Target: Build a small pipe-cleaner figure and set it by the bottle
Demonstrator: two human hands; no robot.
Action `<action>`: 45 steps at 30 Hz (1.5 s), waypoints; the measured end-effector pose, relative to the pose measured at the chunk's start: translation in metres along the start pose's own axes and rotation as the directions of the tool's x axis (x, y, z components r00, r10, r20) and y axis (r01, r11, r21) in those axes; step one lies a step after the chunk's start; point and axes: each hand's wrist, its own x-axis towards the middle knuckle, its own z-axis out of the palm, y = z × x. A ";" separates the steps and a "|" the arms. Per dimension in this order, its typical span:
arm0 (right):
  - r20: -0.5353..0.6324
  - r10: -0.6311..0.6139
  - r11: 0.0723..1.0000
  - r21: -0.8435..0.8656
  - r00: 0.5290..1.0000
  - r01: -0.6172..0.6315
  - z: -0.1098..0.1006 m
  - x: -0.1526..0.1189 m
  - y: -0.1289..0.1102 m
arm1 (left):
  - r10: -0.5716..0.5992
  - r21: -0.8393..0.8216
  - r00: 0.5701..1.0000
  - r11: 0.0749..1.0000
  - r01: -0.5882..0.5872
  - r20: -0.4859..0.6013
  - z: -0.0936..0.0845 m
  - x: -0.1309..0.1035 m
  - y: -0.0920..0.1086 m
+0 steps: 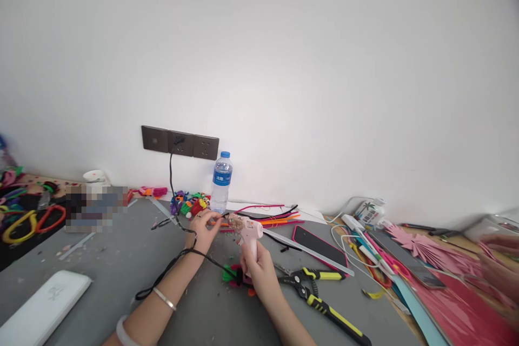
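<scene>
My right hand [259, 267] is wrapped round the grip of a pale pink hot glue gun [252, 231]. Its nozzle end, crusted with brownish residue, points left. My left hand [205, 228] is closed in a pinch just left of the nozzle; a small dark bit shows at the fingertips, too small to name. The gun's black cord [198, 252] drops from the wall socket, crosses my left wrist and runs to the bottom of the grip. Below my right hand lies a green and red fuzzy piece [230, 274], partly hidden.
Behind stand a water bottle [221, 183] and colourful pipe-cleaner figures [198, 204]. Yellow-black wire strippers [330, 311], a phone [320, 247] and a clear ruler strip [310, 251] lie right. A white box-like object [46, 308] lies left. Another person's hand [500, 259] is at far right.
</scene>
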 end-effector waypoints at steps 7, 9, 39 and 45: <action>-0.007 0.002 1.000 0.000 1.000 -0.002 -0.001 0.001 0.004 | 0.008 0.003 1.000 1.000 -0.008 -0.003 -0.002 0.001 0.004; -0.009 0.007 1.000 -0.001 1.000 -0.007 -0.001 0.001 0.003 | 0.008 0.004 1.000 1.000 -0.008 0.000 -0.002 0.001 0.004; -0.081 -0.025 0.998 -0.052 0.996 0.020 -0.005 -0.001 -0.005 | -0.057 0.028 0.997 0.998 0.055 0.058 -0.006 0.003 0.006; -0.056 -0.091 0.952 0.289 0.994 0.104 -0.009 0.004 -0.026 | -0.091 0.022 0.990 0.996 0.089 0.106 0.002 0.000 0.001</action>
